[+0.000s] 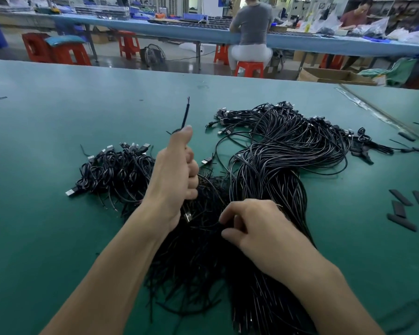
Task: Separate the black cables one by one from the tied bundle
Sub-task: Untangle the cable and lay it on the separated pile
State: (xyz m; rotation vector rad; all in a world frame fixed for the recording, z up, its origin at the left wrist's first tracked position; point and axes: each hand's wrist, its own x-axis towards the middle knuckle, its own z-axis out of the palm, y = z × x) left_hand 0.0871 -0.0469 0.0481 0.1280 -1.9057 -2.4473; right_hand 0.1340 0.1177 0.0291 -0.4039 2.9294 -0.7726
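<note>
Fist of my left hand clamped round one black cable, cut end poking up past my thumb. My right hand sits lower, thumb and fingers pinching a thin strand at the frayed end of the bundle. That bundle lies under and just right of both hands: glossy round cords in loops, metal plugs at the far edge. Smaller pile of coiled cables left of my left hand. Flat black strips well right, on the matte green table.
</note>
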